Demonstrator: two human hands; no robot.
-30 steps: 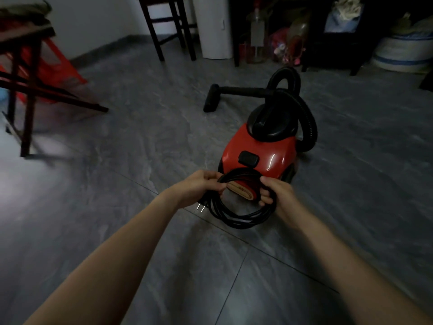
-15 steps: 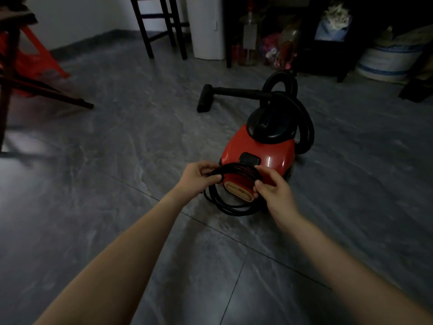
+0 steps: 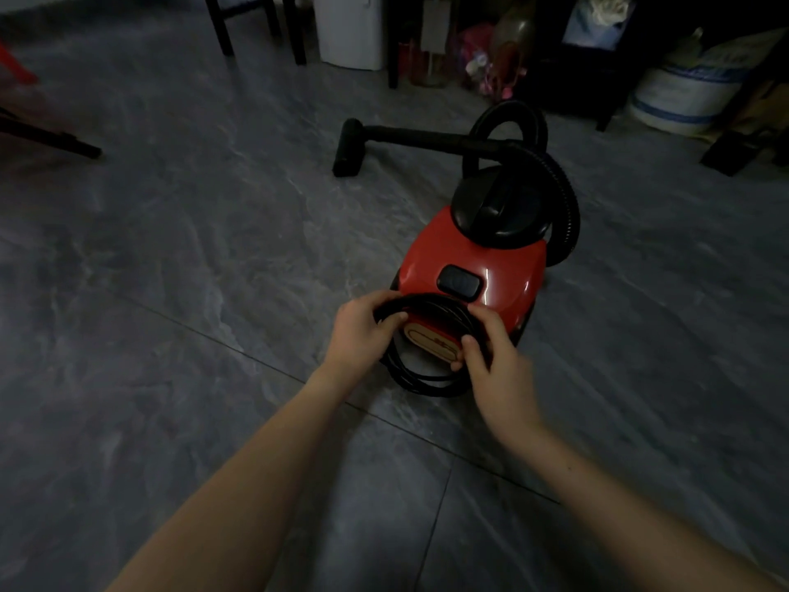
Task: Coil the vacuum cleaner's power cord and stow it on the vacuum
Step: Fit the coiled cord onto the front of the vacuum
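A red canister vacuum (image 3: 474, 258) with a black lid stands on the grey tiled floor. Its black hose (image 3: 563, 207) loops behind it to a wand and floor nozzle (image 3: 348, 149). The coiled black power cord (image 3: 420, 384) is pressed against the vacuum's near end, ringing a tan oval plate (image 3: 431, 340). My left hand (image 3: 358, 331) grips the coil's left side. My right hand (image 3: 493, 350) holds its right side, fingers over the strands. The plug is hidden.
Dark chair legs (image 3: 222, 27) and a white bin (image 3: 350, 32) stand at the back. Bottles and clutter (image 3: 482, 57) and a blue-striped white sack (image 3: 679, 98) line the far wall. A dark frame leg (image 3: 55, 141) lies at left.
Both hands carried the coil forward from the air in front of the vacuum onto its near end, around the tan plate. The view moved closer to the vacuum.
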